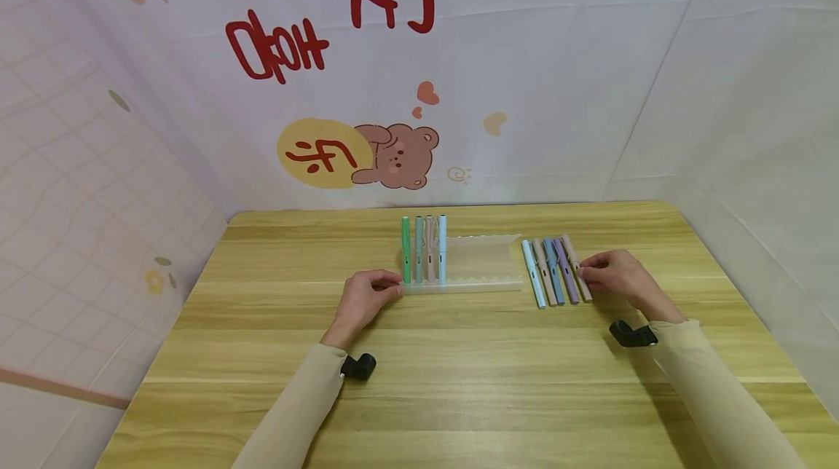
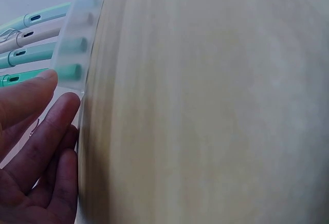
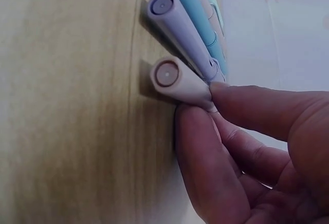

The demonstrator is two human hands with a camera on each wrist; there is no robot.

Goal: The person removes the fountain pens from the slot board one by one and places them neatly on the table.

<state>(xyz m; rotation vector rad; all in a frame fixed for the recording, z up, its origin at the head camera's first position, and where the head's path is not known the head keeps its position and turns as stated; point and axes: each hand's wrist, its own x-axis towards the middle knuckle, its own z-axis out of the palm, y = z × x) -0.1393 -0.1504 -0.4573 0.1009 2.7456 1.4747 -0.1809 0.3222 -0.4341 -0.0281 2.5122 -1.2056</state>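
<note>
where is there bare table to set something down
Bare tabletop lies between the two sleeves, in front of the translucent pen holder, and left of the left hand. Crowded: the holder's left end, with four pens, and from its right end to the right hand, where five pens lie.

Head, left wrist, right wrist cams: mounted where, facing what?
Head: head-worn, facing forward-down over light wooden table; left hand, right hand, beige fabric sleeves show.
Left wrist: wrist-worn, facing translucent plastic pen holder; left hand shows.
Right wrist: wrist-worn, facing pale pink plastic pen; right hand shows.
Head and right wrist share that pen.
</note>
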